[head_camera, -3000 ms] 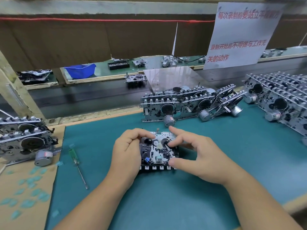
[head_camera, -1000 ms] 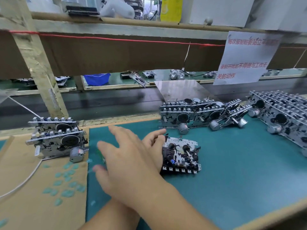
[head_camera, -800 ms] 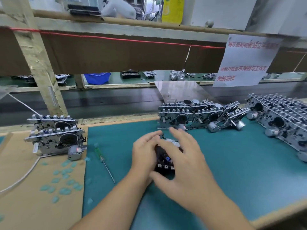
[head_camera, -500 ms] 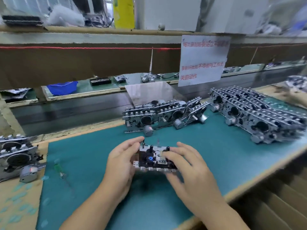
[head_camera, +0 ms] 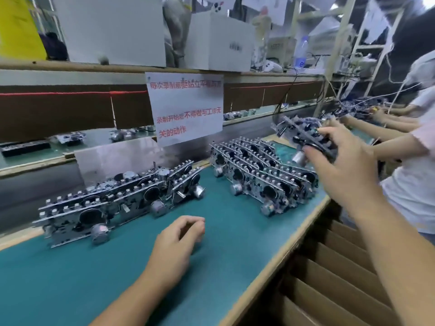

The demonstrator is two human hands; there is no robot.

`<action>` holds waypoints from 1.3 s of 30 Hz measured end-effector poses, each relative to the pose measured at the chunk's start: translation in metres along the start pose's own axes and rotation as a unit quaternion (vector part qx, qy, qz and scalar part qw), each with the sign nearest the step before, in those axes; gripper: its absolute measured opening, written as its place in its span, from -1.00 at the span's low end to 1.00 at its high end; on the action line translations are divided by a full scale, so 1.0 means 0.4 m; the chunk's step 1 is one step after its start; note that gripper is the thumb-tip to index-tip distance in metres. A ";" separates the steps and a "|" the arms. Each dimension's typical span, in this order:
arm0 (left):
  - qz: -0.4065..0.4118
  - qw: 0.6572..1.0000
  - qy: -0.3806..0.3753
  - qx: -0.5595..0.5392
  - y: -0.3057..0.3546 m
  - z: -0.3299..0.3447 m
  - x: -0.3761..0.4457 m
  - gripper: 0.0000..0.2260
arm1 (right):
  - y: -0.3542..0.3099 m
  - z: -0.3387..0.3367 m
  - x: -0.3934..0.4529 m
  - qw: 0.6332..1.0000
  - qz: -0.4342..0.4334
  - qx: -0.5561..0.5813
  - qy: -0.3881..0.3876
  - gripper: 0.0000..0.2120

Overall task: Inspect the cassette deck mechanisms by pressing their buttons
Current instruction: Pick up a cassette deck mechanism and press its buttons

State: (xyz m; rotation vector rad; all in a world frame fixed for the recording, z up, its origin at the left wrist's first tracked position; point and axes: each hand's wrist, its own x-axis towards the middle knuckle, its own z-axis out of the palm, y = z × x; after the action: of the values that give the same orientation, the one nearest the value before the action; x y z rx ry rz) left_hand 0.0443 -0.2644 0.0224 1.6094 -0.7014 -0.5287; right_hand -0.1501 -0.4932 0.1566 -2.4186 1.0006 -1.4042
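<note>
Two bare hands are showing. Our right hand (head_camera: 341,165) is reaching out at 2 o'clock, raised above the table edge, fingers and thumb curling round one cassette deck mechanism (head_camera: 303,135) and gripping it in the air; the unit is tilting, its small silver motor hanging at the lower side just by the thumb, and motion blur is smearing the details. Our left hand (head_camera: 179,238) is resting on the green mat (head_camera: 70,278) at 6 o'clock, fingers loosely curling toward the thumb and holding nothing. We are seeing one row of mechanisms (head_camera: 117,203) lying stacked against each other at 9 o'clock on the mat, and a bigger batch of mechanisms (head_camera: 261,170) lying in overlapping rows at 1 o'clock, directly below the held unit and apart from it. A white paper notice (head_camera: 186,107) with red writing is hanging from the shelf edge at 12 o'clock, behind both groups. Corrugated cardboard dividers (head_camera: 334,278) are standing below the table edge at 4 o'clock. Another person's arms (head_camera: 386,128) are stretching across the bench at 3 o'clock, just beyond our right hand. White boxes (head_camera: 219,41) are sitting on the upper shelf at 12 o'clock.
</note>
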 end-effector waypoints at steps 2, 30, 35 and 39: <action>-0.004 0.999 0.040 0.027 -0.023 0.003 0.028 -0.91 | 0.076 0.030 0.113 0.998 0.032 -0.050 -0.027 -0.67; -0.036 0.986 0.133 -0.094 -0.035 -0.042 0.013 -0.72 | -0.266 0.392 0.001 0.956 -0.175 0.113 -0.207 -0.75; 0.042 0.952 0.294 -0.079 -0.032 -0.299 -0.123 -0.80 | -0.559 0.497 -0.244 0.892 -0.248 0.199 -0.323 -0.47; 0.045 0.901 0.423 -0.085 -0.095 -0.487 -0.200 -0.72 | -0.611 0.556 -0.335 0.887 -0.300 0.064 -0.344 -0.31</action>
State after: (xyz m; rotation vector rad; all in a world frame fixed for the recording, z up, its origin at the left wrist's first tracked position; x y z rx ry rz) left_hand 0.1272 -0.0674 0.0113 1.4416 -0.0619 0.1965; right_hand 0.1018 -0.2632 0.0524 -2.8860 -0.0156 -0.5481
